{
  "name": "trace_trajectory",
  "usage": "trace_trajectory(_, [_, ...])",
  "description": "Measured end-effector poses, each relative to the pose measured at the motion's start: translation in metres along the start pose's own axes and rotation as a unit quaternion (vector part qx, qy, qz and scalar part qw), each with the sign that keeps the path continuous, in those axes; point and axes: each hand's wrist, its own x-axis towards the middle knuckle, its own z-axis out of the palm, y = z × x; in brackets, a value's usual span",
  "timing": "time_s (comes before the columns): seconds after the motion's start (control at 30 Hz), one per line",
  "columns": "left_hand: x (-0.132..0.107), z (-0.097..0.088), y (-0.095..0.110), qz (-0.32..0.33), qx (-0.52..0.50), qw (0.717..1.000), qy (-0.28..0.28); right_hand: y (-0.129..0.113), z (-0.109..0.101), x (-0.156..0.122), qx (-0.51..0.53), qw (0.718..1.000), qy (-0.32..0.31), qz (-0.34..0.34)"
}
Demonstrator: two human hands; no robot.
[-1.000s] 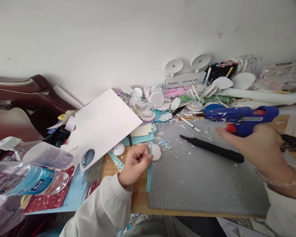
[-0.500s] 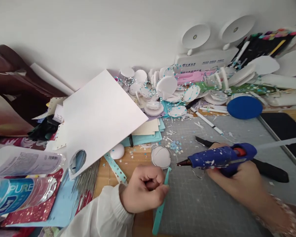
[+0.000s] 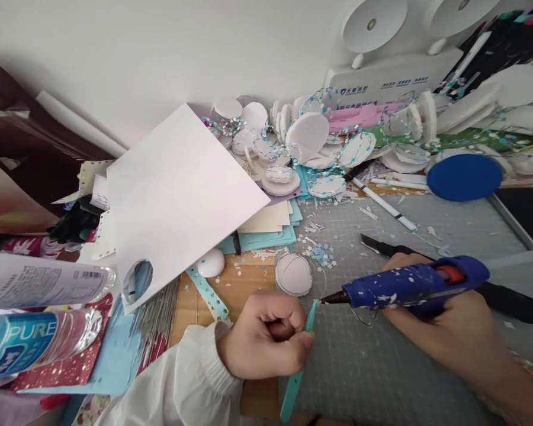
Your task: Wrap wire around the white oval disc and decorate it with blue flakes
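Note:
My left hand [image 3: 269,340] is closed in a pinch on a thin teal paper strip [image 3: 295,384] that runs from the grey cutting mat [image 3: 382,378] edge up to its tip near the glue gun's nozzle. My right hand [image 3: 444,331] grips a blue hot glue gun [image 3: 408,285] flecked with white. Its dark nozzle touches or nearly touches the strip's upper end. A white foam disc [image 3: 294,274] lies just above my left hand.
A large white sheet [image 3: 177,195] with a round hole leans at left. Several white foam discs [image 3: 293,148] pile at the back. A black knife [image 3: 506,299], white pen [image 3: 384,205], blue disc [image 3: 464,176], water bottle [image 3: 31,340] and perforated teal strip [image 3: 208,294] lie around.
My right hand brought the glue gun from the far right down and left until its nozzle met the strip's top end. The view tilted down and closer; my left hand kept its pinch.

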Motion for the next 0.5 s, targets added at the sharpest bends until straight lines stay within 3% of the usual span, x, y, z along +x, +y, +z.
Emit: trace_trajectory(0.5, [0.0025, -0.0006, 0.0037, -0.028, 0.016, 0.999, 0.009, 0.0034, 0.0002, -0.006, -0.007, 1.0, -0.003, 0.021])
